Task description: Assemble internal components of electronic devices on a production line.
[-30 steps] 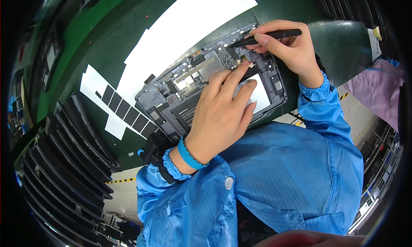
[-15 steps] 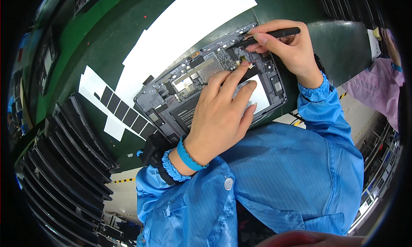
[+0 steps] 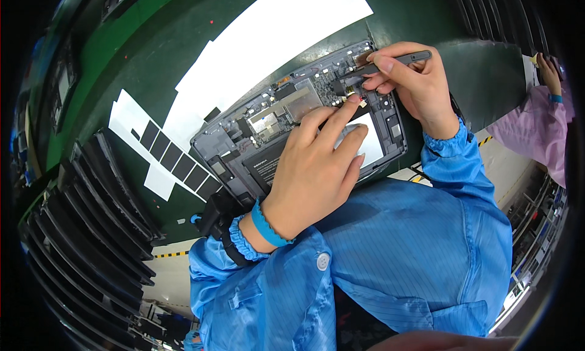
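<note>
An opened tablet-like device (image 3: 385,116), its inside facing up, lies on the green table in front of me. It shows a circuit board with a silver shield (image 3: 303,100), a black battery (image 3: 261,166) and a white panel (image 3: 369,145). My left hand (image 3: 314,165) rests over it, fingers spread, the index fingertip touching near a small connector right of the board. My right hand (image 3: 420,86) pinches a slim black tool that looks like tweezers (image 3: 417,57). The tool slants down left over the device's upper right part; its exact tip contact is hard to make out.
White sheets (image 3: 244,52) lie behind the device. To the left is a white sheet with several black rectangles (image 3: 159,147). Stacked black trays (image 3: 91,205) stand at lower left, more black racks (image 3: 487,10) at upper right. Another person's pink sleeve (image 3: 530,128) shows at right.
The tool in my right hand has turned and its back end now shows its flat side. My right hand sits slightly lower in the picture. My left hand stays at the same spot on the device.
</note>
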The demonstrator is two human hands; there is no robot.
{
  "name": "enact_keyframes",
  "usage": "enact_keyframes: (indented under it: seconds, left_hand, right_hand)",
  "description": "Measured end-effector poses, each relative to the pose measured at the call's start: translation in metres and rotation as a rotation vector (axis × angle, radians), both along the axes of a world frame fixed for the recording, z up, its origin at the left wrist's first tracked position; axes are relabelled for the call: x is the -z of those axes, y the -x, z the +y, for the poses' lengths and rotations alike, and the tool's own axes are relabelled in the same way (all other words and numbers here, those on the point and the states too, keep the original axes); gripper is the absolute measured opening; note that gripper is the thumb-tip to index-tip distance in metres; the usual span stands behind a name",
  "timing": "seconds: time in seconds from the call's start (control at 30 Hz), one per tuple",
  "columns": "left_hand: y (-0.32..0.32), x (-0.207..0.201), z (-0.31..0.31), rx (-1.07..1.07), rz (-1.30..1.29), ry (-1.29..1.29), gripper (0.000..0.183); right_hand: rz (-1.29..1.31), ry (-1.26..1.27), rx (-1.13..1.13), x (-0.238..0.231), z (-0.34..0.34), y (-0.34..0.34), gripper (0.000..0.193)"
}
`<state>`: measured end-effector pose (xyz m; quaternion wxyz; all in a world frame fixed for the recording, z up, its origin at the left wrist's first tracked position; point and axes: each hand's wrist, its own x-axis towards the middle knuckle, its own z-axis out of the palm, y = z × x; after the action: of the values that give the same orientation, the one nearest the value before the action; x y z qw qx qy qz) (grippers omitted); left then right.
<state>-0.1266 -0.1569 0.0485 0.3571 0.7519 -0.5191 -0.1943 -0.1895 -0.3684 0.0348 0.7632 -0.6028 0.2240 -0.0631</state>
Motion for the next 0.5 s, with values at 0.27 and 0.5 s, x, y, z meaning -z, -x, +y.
enact_keyframes:
  seconds: [0.27,0.5]
  left_hand:
    - [-0.0009,-0.0007,0.0004,0.006,0.012,-0.007,0.032]
    - [0.0026,-0.0009,0.0017,0.011,0.013,-0.008,0.033]
  right_hand:
    - [0.001,0.005,0.019,0.0037,0.0009,-0.0005,0.019]
    - [0.020,0.040,0.025,0.0036,0.0025,0.0027,0.020]
